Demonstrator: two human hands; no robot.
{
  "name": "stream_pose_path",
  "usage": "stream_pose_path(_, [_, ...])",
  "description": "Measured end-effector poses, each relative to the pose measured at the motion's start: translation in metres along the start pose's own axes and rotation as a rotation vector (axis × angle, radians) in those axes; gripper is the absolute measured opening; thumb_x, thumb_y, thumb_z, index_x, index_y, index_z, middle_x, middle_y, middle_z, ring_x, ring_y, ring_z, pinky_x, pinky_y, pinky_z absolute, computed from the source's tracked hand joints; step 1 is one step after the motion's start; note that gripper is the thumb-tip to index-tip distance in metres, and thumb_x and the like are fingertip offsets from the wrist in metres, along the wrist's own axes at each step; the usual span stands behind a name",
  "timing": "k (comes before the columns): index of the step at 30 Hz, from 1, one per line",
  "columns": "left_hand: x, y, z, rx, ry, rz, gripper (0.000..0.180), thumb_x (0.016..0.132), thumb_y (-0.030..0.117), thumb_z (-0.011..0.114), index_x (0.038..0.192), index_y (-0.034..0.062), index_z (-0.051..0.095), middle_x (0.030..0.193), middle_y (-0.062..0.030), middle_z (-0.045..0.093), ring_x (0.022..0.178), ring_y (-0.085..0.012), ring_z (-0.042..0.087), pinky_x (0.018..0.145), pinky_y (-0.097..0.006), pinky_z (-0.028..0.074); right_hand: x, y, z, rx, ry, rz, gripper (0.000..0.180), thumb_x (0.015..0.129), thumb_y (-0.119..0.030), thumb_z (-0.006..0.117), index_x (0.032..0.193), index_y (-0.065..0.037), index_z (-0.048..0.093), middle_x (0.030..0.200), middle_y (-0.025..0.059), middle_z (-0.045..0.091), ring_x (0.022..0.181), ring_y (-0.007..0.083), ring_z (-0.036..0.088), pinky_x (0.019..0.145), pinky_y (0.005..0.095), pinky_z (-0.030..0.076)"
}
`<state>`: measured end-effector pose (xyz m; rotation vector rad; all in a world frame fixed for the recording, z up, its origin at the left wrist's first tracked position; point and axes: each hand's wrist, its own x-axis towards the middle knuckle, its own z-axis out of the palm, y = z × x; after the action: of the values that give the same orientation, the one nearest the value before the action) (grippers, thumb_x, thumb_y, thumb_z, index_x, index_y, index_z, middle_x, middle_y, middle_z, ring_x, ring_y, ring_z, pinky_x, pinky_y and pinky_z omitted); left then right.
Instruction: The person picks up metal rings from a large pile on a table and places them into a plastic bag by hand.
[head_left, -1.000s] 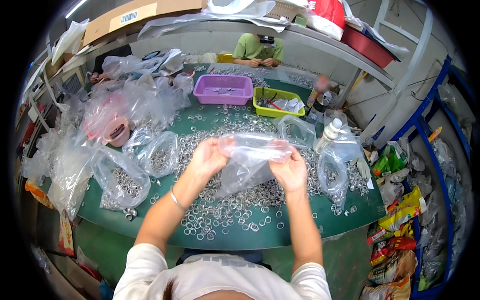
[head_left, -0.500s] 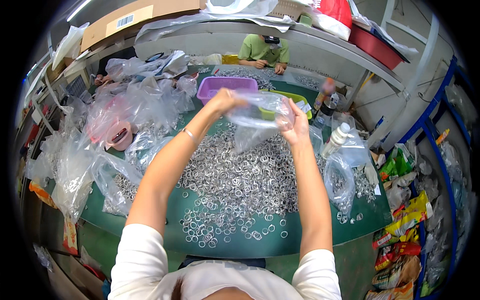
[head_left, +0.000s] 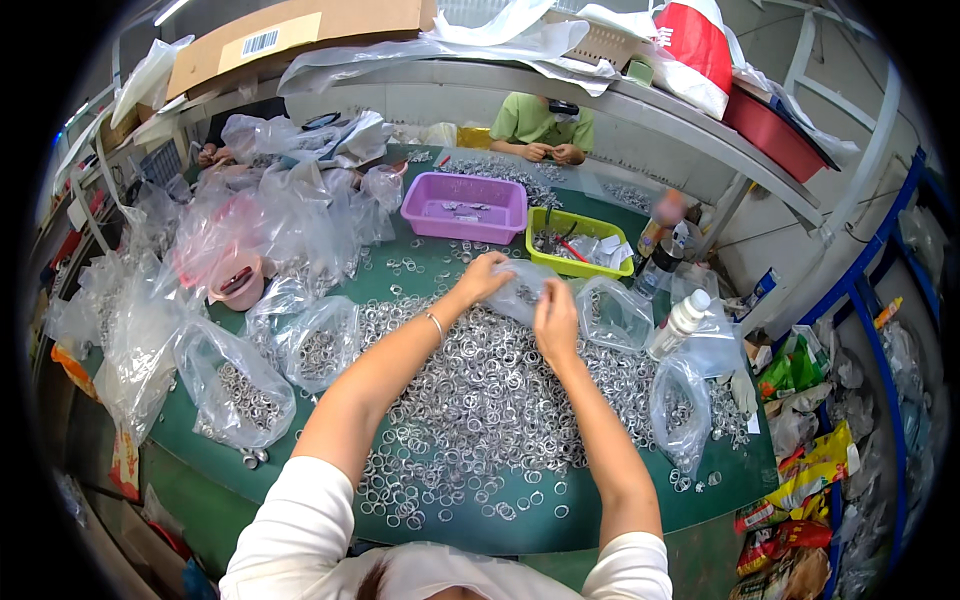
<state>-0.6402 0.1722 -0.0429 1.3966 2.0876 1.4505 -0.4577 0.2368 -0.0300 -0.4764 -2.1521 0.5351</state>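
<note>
A clear plastic bag sits at the far edge of a wide heap of silvery metal rings on the green table. My left hand pinches the left side of its mouth. On the other side my right hand grips the bag's rim, its fingertips slightly blurred. Some of the heap shows through the film; whether rings lie in the bag I cannot tell. Just beyond my hands stand a purple basin with a few small pieces and a lime-green basin holding papers and a red-handled thing.
Bags of rings stand at left and right. A white bottle is right of the heap. A pink bucket sits among loose plastic at left. Overhead runs a loaded shelf. Across the table sits a person.
Both hands have come down and nearer each other, lowering the bag from the air onto the heap's far edge. The view has shifted, and the two basins now show fully.
</note>
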Motion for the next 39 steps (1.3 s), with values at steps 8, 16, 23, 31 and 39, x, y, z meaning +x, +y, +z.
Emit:
stream_pose_path(8, [0.019, 0.014, 0.022, -0.014, 0.438, 0.113, 0.022, 0.075, 0.005, 0.057, 0.094, -0.0016, 0.065, 0.086, -0.0216, 0.065, 0.083, -0.0338, 0.064, 0.077, -0.038, 0.049, -0.001, 0.001, 0.019, -0.458, -0.74, 0.073, 0.048, 0.091, -0.043, 0.043, 0.107, -0.002, 0.062, 0.106, 0.0228, 0.062, 0.105, 0.0402, 0.054, 0.098, 0.0516, 0.031])
stream_pose_path(16, [-0.048, 0.068, 0.005, 0.027, 0.356, 0.143, 0.057, 0.074, 0.014, 0.066, 0.125, 0.0018, 0.044, 0.121, -0.0196, 0.047, 0.114, -0.0297, 0.047, 0.098, -0.038, 0.037, -0.041, -0.012, -0.025, -0.019, -0.267, -0.197, 0.032, 0.081, -0.01, 0.062, 0.106, 0.008, 0.056, 0.109, 0.025, 0.056, 0.102, 0.0405, 0.053, 0.091, 0.0419, 0.042])
stream_pose_path(23, [-0.279, 0.125, -0.069, 0.093, -0.086, 0.107, 0.032, 0.079, 0.003, 0.062, 0.11, 0.0061, 0.057, 0.117, -0.01, 0.053, 0.115, -0.0278, 0.048, 0.096, -0.038, 0.039, -0.161, -0.097, -0.122, 0.276, -0.711, 0.085, 0.018, 0.074, 0.0, 0.067, 0.091, 0.002, 0.064, 0.084, 0.0125, 0.064, 0.076, 0.0233, 0.061, 0.07, 0.0318, 0.048])
stream_pose_path(31, [-0.384, 0.074, -0.025, 0.427, 0.096, -0.143, 0.034, 0.075, 0.004, 0.066, 0.108, 0.0047, 0.058, 0.112, -0.0081, 0.053, 0.101, -0.0257, 0.049, 0.087, -0.038, 0.034, -0.206, -0.115, -0.054, 0.164, -0.448, 0.076, 0.014, 0.073, -0.005, 0.068, 0.086, 0.0, 0.065, 0.079, 0.0108, 0.059, 0.076, 0.0276, 0.054, 0.072, 0.0362, 0.042])
stream_pose_path(39, [-0.39, 0.069, -0.021, 0.517, 0.07, -0.129, 0.042, 0.075, 0.006, 0.066, 0.116, 0.0076, 0.055, 0.116, -0.0074, 0.051, 0.106, -0.0259, 0.047, 0.088, -0.04, 0.032, -0.202, -0.117, -0.02, -0.182, -0.437, -0.067, 0.007, 0.073, -0.003, 0.064, 0.079, -0.004, 0.062, 0.083, 0.0078, 0.055, 0.084, 0.0262, 0.05, 0.074, 0.0373, 0.037])
